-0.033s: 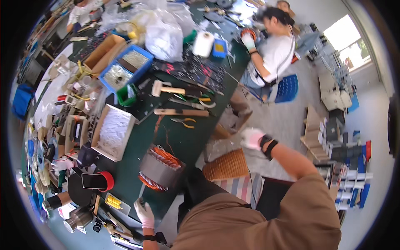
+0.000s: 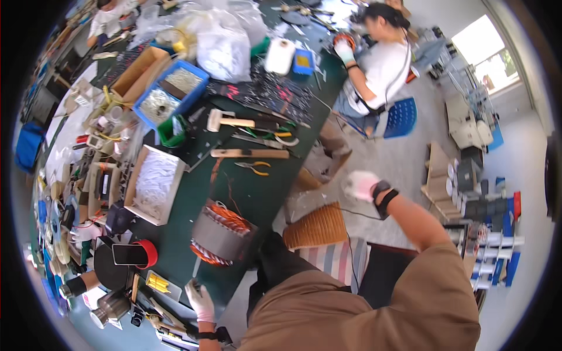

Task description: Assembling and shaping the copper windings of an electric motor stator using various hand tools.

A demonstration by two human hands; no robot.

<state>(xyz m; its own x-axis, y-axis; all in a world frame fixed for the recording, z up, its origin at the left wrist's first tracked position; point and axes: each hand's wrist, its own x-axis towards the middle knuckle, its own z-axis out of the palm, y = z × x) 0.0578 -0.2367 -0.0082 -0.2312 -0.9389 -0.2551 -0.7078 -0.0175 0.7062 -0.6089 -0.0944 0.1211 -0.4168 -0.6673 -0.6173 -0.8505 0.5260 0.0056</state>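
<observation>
My left hand (image 2: 199, 299), in a white glove, rests on the near edge of the green table (image 2: 257, 199). Its fingers are bent beside a thin metal rod (image 2: 196, 270); I cannot see whether it grips anything. Just beyond it stands a grey motor stator (image 2: 221, 234) with orange copper windings. My right hand (image 2: 362, 185), also in a white glove with a black wrist strap, is raised over the floor to the right of the table. It is blurred, and nothing shows in it. A woven wicker basket (image 2: 316, 227) sits below that hand.
A co-worker in a white shirt (image 2: 380, 64) sits at the table's far end on a blue chair (image 2: 401, 117). On the table lie a mallet (image 2: 225, 121), pliers (image 2: 254, 167), a cardboard box of white material (image 2: 153, 184) and a blue crate (image 2: 170, 93). Shelving (image 2: 486, 234) stands at the right.
</observation>
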